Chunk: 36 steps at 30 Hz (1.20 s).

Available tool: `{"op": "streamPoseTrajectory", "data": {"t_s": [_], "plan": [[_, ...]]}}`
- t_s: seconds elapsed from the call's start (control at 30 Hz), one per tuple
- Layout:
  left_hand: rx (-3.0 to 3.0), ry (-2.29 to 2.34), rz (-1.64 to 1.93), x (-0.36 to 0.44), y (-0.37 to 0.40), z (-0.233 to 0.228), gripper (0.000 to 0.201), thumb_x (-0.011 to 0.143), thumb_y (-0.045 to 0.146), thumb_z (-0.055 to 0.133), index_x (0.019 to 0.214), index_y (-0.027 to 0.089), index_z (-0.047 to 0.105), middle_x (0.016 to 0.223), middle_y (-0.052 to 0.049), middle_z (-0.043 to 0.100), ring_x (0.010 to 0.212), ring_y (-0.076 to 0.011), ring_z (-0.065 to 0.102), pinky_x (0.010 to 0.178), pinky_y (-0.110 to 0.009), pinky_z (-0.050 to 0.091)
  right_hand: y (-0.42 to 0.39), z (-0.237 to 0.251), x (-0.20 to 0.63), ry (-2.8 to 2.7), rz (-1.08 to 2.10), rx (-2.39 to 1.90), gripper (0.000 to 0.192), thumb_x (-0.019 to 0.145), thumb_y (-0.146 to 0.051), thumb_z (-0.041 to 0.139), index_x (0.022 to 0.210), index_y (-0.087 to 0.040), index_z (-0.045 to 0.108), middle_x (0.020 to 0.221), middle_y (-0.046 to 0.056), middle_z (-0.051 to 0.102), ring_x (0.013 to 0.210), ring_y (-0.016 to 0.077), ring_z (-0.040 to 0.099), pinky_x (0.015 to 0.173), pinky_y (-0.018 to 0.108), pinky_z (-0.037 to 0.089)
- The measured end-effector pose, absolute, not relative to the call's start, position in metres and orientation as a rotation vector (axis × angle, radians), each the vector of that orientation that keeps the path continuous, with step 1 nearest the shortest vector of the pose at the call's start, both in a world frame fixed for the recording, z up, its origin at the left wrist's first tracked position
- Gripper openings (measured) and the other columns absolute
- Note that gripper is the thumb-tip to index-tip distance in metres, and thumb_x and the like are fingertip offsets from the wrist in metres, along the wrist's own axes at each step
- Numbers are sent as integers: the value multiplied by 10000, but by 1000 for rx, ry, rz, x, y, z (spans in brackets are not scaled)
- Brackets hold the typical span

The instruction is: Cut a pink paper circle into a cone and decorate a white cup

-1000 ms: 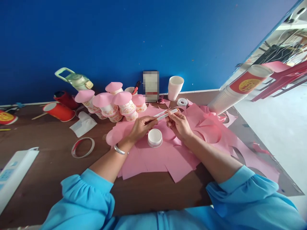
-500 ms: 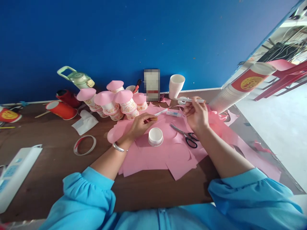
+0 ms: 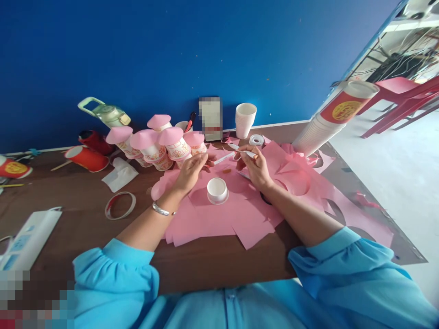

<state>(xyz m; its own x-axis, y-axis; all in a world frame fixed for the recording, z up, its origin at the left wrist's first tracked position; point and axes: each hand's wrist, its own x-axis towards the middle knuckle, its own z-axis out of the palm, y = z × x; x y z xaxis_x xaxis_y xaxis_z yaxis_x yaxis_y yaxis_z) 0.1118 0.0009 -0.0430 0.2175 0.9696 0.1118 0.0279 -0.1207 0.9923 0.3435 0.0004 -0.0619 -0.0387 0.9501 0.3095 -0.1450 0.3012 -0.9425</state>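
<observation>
My left hand (image 3: 195, 172) pinches one end of a slim white pen (image 3: 224, 158), which points toward my other hand. A bit of red shows at those fingertips. In my right hand (image 3: 255, 167) is another slim white pen-like stick (image 3: 251, 154), held between thumb and fingers. Below and between the hands, a small white paper cup (image 3: 217, 190) stands mouth up on pink paper sheets (image 3: 219, 224). A small brownish-orange piece (image 3: 227, 171) lies just behind the cup. Scissors (image 3: 244, 175) lie mostly hidden under my right hand and wrist.
Decorated cups with pink cone roofs (image 3: 170, 137) stand stacked at back left, near a green bottle (image 3: 109, 113). White cups (image 3: 246, 119) and a tape roll (image 3: 256, 140) are behind. A tall cup stack (image 3: 322, 123) leans at right. A larger tape roll (image 3: 120, 205) lies left.
My right hand has moved left and down toward my left hand, now covering most of the scissors. My left hand has let go of the brownish-orange piece and grips the white pen. The view has shifted slightly.
</observation>
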Motion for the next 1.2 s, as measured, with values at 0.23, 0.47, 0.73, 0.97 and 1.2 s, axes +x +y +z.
{"op": "streamPoseTrajectory", "data": {"t_s": [0.23,0.47,0.73,0.97,1.2], "plan": [[1678,887,663,87,-36,-20,880,744,419,927,1530,290,553,1607,-139,546,1476,-362,528,1174,-492,486,1,-66,345,-1387,1053,-844,457,961,-646,652,1189,-254,706,847,-11,646,624,106,598,625,271,497],[1512,885,845,98,-48,-47,538,844,391,839,1337,247,677,1402,-125,704,1335,-344,641,1102,-478,535,0,-63,344,-1380,1018,-863,507,928,-698,664,1171,-256,720,841,-9,657,611,108,581,622,279,506],[1054,668,1021,114,-48,-46,439,890,512,750,1231,238,712,1280,-97,743,1238,-313,678,1014,-442,576,-19,6,357,-1232,882,-792,342,893,-543,792,817,-263,611,653,-37,599,511,114,527,491,285,448],[1012,619,993,120,-45,-59,443,858,567,749,1155,239,725,1127,-117,778,1171,-353,709,903,-469,601,-74,11,346,-1327,1082,-716,254,1007,-493,592,1044,-273,712,801,32,695,585,167,624,480,319,478],[974,640,1018,120,-47,-66,427,884,499,693,1183,193,701,1040,-114,780,1104,-326,718,873,-431,583,-98,-32,325,-1812,742,-762,99,940,-175,636,958,-271,620,732,-16,673,579,150,607,532,296,503]]}}
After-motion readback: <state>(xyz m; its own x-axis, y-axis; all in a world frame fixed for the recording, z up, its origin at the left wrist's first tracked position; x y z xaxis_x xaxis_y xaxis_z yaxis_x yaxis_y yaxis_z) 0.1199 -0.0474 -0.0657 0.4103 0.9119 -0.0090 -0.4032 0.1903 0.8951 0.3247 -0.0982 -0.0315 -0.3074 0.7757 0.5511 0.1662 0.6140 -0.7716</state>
